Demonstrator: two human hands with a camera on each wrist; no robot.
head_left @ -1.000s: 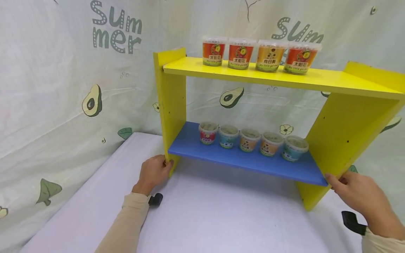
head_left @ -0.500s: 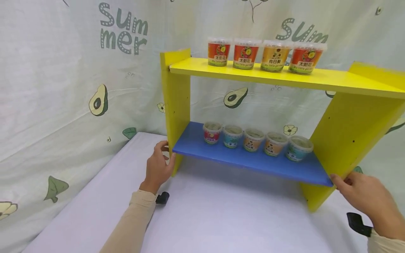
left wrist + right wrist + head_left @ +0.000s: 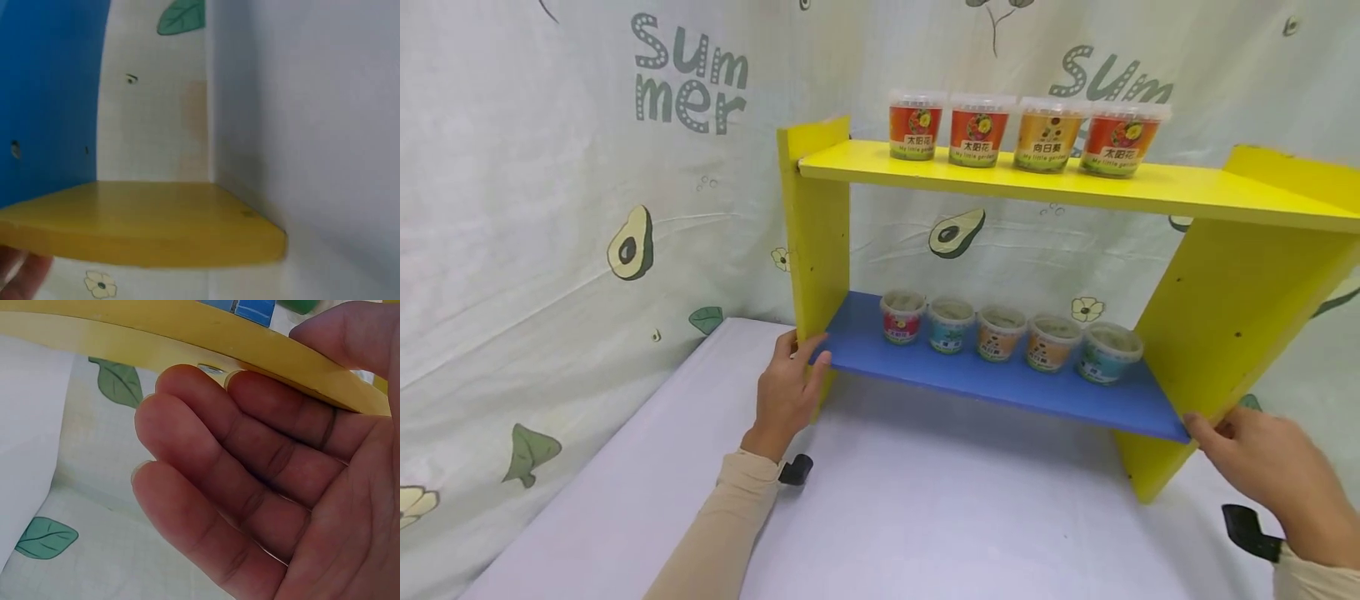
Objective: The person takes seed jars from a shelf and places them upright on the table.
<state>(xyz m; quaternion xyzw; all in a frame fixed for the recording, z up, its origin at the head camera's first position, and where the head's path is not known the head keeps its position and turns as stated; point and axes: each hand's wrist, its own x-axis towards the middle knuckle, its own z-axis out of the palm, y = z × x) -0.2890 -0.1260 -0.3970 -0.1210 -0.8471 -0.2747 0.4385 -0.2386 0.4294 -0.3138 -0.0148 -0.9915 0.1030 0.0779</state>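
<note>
A shelf unit has a yellow left side panel [image 3: 816, 242], a yellow right side panel [image 3: 1217, 308], a yellow top board [image 3: 1000, 179] and a blue lower board [image 3: 962, 381]. My left hand [image 3: 782, 400] grips the left panel's front edge beside the blue board's corner, its thumb and a finger on the inner side. In the left wrist view, fingertips [image 3: 31, 275] show at the yellow panel's edge. My right hand [image 3: 1270, 467] holds the right panel low down. The right wrist view has the thumb [image 3: 350, 334] on one side of the yellow edge, the other fingers [image 3: 200, 437] on the opposite side.
Several lidded seed-pot cups [image 3: 1048, 137] with red or orange labels line the top board. Several smaller cups [image 3: 1002, 337] stand in a row on the blue board. The unit stands on a white-covered table [image 3: 947, 500], with a printed curtain [image 3: 535, 208] behind and to the left.
My left hand has moved up along the left panel's edge to the blue board's corner. The right hand keeps its place on the right panel. The head view has shifted slightly.
</note>
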